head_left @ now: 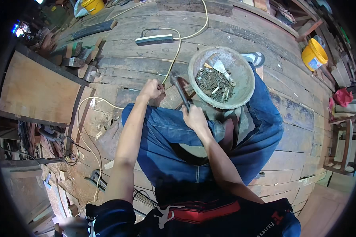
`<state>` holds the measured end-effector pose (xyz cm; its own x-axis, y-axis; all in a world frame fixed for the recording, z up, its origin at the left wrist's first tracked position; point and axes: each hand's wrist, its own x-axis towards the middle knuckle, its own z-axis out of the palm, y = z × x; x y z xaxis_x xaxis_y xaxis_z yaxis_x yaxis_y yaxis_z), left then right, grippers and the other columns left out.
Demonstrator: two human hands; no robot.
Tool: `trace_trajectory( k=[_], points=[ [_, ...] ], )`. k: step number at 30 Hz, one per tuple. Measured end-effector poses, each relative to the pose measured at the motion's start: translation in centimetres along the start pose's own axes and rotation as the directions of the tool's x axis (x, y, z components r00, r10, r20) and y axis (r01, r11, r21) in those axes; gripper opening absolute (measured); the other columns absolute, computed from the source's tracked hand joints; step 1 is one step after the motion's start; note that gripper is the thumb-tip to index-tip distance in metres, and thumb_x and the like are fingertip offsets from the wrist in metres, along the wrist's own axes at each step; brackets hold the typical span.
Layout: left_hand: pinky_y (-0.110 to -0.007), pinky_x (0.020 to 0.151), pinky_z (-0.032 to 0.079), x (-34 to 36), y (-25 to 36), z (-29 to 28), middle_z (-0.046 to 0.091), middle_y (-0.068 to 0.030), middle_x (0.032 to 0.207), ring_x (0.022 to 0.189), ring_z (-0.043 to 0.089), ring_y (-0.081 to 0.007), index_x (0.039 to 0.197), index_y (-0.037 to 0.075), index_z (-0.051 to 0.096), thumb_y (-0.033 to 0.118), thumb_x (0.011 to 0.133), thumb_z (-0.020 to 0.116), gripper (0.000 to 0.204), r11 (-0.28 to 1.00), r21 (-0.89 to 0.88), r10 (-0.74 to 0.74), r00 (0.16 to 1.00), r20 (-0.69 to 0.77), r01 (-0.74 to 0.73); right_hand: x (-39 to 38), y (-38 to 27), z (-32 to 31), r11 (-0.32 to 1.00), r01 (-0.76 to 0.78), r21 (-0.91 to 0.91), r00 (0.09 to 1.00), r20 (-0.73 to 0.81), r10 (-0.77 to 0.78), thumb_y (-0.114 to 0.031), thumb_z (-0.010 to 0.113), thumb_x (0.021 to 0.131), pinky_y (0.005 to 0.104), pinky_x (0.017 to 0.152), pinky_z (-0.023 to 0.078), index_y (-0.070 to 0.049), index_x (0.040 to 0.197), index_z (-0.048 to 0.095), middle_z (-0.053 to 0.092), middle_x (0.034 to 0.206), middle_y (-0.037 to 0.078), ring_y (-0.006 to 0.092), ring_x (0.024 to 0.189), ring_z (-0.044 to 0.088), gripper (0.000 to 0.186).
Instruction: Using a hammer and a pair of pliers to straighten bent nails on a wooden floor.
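Rough, weathered floor planks (146, 59) carry offcuts, a trailing cable (177, 47) and yellow buckets (313, 55), and the person sits on them in jeans with a grey metal bowl (245, 67) of bent nails (214, 83) by the right knee, seemingly kept within easy reach. The right hand (194, 117) is clamped round the handle of a hammer (179, 87), whose head lies up and to the left of that grip. The left hand (151, 89) is curled shut just beside the head, pinching something too small to tell, probably a nail steadied against the planks.

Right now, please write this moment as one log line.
left hand: pinching nail on plank | right hand: holding hammer | pan of nails: beside knee
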<state>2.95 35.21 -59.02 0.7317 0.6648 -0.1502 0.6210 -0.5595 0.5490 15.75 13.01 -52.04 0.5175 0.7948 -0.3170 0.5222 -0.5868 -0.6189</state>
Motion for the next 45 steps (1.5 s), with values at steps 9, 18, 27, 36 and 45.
trace_trajectory(
  k=[9,18,27,36,45],
  points=[
    [-0.038,0.074,0.055,0.1,0.1,-0.3,0.070,-0.0191,0.081,0.077,0.070,-0.0326,0.083,0.003,0.074,0.008,0.070,0.069,0.014,1.000,-0.014,-0.008,1.000,0.018,0.008,0.0,0.0,0.4,0.997,0.077,-0.007,0.997,0.026,-0.076,-0.035,0.053,0.093,0.0551,0.074,0.051,0.007,0.091,0.064,0.064,0.082,0.033,0.0502,0.082,0.063,0.044],
    [-0.039,0.072,0.055,-0.1,-0.2,0.0,0.070,-0.0178,0.077,0.077,0.069,-0.0319,0.079,0.005,0.073,0.011,0.069,0.071,0.013,0.997,0.064,0.040,0.999,-0.015,-0.039,-0.2,-0.3,0.1,0.998,0.064,0.026,0.998,-0.020,-0.063,-0.034,0.054,0.093,0.0547,0.076,0.051,0.007,0.088,0.064,0.063,0.084,0.034,0.0494,0.084,0.063,0.043],
    [-0.038,0.072,0.056,0.0,-0.1,-0.1,0.071,-0.0166,0.081,0.077,0.070,-0.0288,0.081,0.004,0.073,0.009,0.069,0.070,0.013,0.993,0.084,0.082,0.997,0.012,-0.083,-0.3,-0.5,-0.4,0.999,0.040,0.009,0.999,-0.002,-0.040,-0.034,0.054,0.093,0.0540,0.076,0.052,0.007,0.090,0.064,0.064,0.084,0.033,0.0489,0.084,0.063,0.043],
    [-0.038,0.073,0.056,-0.1,0.3,-0.3,0.071,-0.0172,0.083,0.079,0.071,-0.0295,0.083,0.004,0.074,0.010,0.071,0.071,0.013,0.998,0.053,0.041,0.999,0.021,-0.043,0.3,0.3,-0.1,0.999,0.030,-0.017,0.999,0.030,-0.029,-0.033,0.054,0.093,0.0545,0.076,0.052,0.007,0.091,0.064,0.064,0.083,0.033,0.0498,0.084,0.063,0.042],
    [-0.039,0.073,0.055,-0.2,0.9,-0.6,0.070,-0.0188,0.083,0.080,0.069,-0.0329,0.083,0.002,0.073,0.007,0.070,0.069,0.015,1.000,0.023,0.008,0.999,0.039,-0.009,0.3,0.5,-0.1,0.996,0.069,0.047,0.997,0.041,-0.071,-0.036,0.054,0.094,0.0544,0.074,0.051,0.008,0.088,0.064,0.063,0.080,0.034,0.0506,0.083,0.062,0.046]
  ],
)
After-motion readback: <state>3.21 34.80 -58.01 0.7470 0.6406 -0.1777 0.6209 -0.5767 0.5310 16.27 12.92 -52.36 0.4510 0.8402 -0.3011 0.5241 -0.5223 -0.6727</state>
